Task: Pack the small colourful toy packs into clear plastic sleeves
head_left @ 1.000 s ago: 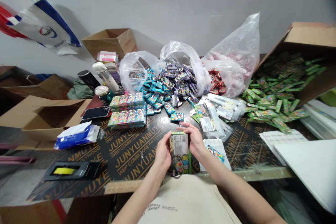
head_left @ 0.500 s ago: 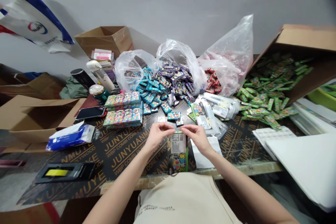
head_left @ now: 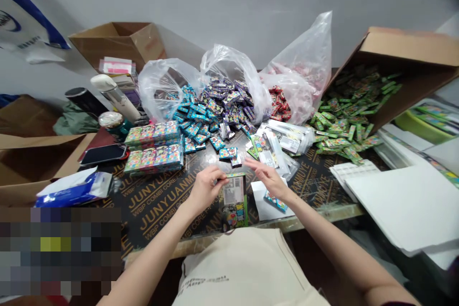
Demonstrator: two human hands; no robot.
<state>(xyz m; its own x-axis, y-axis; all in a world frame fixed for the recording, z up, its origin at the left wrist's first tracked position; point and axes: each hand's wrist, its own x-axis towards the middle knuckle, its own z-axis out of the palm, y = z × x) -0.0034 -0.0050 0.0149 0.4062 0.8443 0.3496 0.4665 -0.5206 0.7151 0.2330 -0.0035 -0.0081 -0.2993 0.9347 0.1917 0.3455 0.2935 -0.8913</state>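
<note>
My left hand [head_left: 205,187] pinches the top left edge of a clear packet [head_left: 234,202] with a white label and colourful print, which lies at the near edge of the dark printed board [head_left: 161,205]. My right hand [head_left: 269,179] hovers just right of the packet with its fingers stretched out, holding nothing. Under that hand lie a white paper sheet [head_left: 263,203] and a small blue packet [head_left: 276,201]. Two small blue packets [head_left: 229,154] lie just beyond the hands.
Piles of small packets spill from plastic bags: blue [head_left: 191,122], purple [head_left: 227,105], red [head_left: 279,105]. Green packets [head_left: 344,119] pour from a tipped cardboard box [head_left: 412,62]. Stacked colourful boxes [head_left: 154,150], a phone [head_left: 102,154], bottles [head_left: 114,95], a tissue pack [head_left: 71,191] and white sheets [head_left: 401,205] lie around.
The right hand let go of the packet's top and opened, moving slightly right. The left hand keeps its pinch. The view shifted right and down a little.
</note>
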